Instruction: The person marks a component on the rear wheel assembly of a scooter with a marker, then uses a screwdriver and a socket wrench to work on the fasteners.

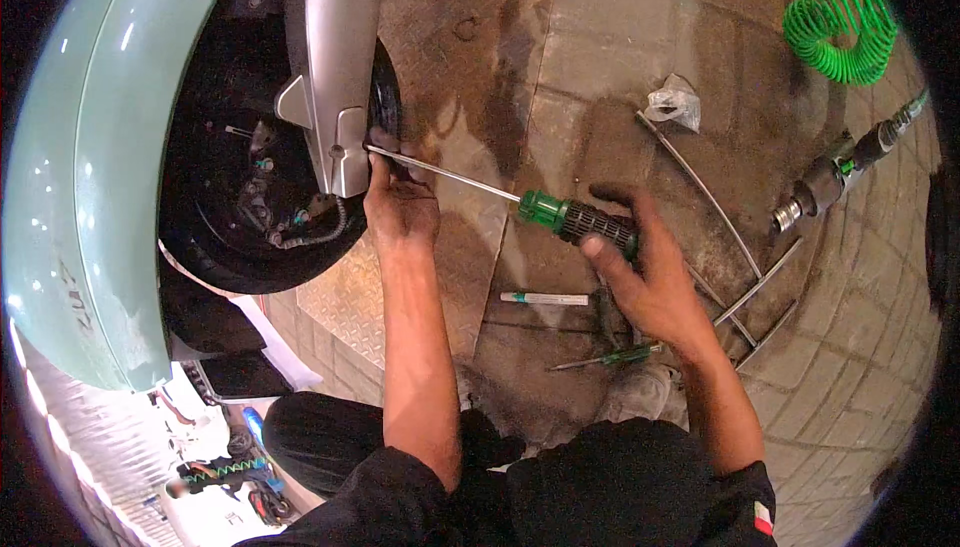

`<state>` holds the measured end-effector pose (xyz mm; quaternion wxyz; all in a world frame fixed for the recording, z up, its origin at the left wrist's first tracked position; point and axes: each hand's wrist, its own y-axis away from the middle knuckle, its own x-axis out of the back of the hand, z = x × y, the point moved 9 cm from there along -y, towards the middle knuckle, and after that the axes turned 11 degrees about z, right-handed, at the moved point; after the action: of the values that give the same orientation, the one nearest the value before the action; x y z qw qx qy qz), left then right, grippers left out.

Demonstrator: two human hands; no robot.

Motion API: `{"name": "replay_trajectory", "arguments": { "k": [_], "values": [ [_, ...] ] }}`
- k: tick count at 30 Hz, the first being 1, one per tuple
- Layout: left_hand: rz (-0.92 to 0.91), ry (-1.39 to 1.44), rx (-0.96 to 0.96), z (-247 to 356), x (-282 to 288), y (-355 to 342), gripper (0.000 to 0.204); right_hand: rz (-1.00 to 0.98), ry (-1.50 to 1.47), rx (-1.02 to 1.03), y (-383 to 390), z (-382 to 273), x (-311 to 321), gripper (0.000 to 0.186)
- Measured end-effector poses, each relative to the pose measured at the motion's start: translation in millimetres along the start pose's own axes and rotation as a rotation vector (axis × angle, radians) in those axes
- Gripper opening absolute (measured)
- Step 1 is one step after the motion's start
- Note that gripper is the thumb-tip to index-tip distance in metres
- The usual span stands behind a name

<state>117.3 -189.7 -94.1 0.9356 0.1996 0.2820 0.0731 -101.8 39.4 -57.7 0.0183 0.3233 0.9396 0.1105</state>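
Observation:
A long screwdriver [545, 209] with a green and black handle lies almost level, its thin shaft reaching left to the edge of a silver cover [343, 57] beside a black wheel [225, 267]. Around the handle is my right hand [655, 272], closed, with the thumb on the near side and the index finger along the far side. My left hand [402, 209] is at the lower right edge of the cover, beside the shaft's tip. Its fingers are curled there, and what they pinch is hidden. A light green scooter body panel [115, 147] curves over the wheel.
On the paving lie a white marker pen [545, 298], a small green screwdriver [625, 355], long metal bar wrenches [705, 197] and a crumpled plastic bag [674, 102]. Farther right are a power wrench [828, 179] and a green coiled hose [845, 37]. A metal plate [450, 57] covers ground near the wheel.

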Motion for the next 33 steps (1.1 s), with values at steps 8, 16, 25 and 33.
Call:
{"name": "replay_trajectory", "arguments": {
  "k": [8,16,25,33],
  "values": [
    [0.029,-0.142,-0.018,-19.8,-20.7,42.5,0.021,-0.363,0.219,-0.376,-2.0,38.4,0.3,0.060],
    [0.020,-0.162,0.049,-25.8,-18.6,34.1,0.019,-0.030,0.384,0.203,5.0,-9.1,7.3,0.054],
    [0.067,-0.200,0.087,-17.7,-18.2,25.3,0.017,0.035,0.476,0.517,13.3,-42.2,2.0,0.048],
    [-0.027,-0.123,0.077,-7.8,-10.0,17.6,0.013,0.112,0.287,0.318,5.8,-27.4,3.6,0.049]
  ]
}}
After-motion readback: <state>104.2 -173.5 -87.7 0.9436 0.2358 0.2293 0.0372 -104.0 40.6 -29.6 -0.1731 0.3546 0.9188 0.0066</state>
